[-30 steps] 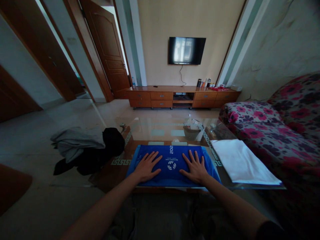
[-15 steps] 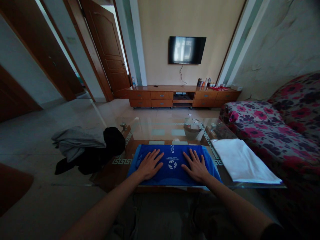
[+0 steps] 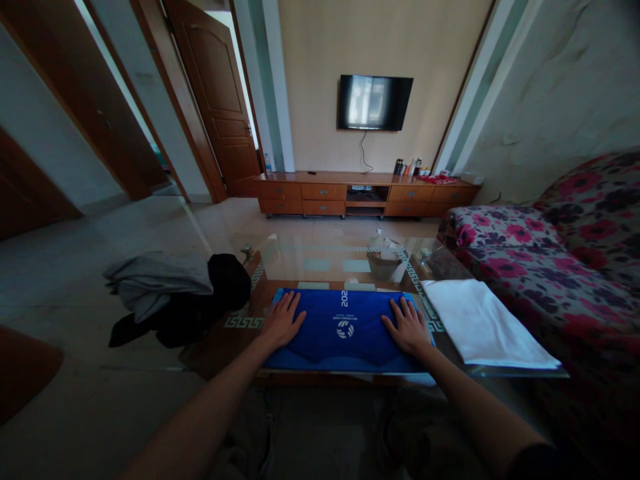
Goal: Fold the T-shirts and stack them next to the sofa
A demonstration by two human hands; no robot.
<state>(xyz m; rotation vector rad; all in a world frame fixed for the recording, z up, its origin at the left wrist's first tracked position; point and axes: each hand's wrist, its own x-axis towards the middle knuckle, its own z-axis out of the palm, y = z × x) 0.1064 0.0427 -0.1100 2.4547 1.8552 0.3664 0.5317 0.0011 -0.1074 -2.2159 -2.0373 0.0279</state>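
A folded blue T-shirt (image 3: 325,340) with a white logo and printed digits lies flat at the near edge of the glass coffee table (image 3: 280,267). My left hand (image 3: 284,321) rests palm down on its left end, fingers stretched out. On the right end lies my right hand (image 3: 409,327), also flat with the fingers spread. A white folded cloth (image 3: 487,323) is on the table just right of the blue shirt. Over the table's left side sits a heap of grey and black clothes (image 3: 165,290).
A sofa with a flowered cover (image 3: 520,247) borders the table on the right. Beyond it stands a low wooden TV cabinet (image 3: 325,193) with bottles on top, under a wall-mounted television (image 3: 375,102). Something pale shows near the table's far right part.
Both hands have slid outward across the blue T-shirt, the left one to the left and the right one to the right. The shirt's front now looks smoother and wider.
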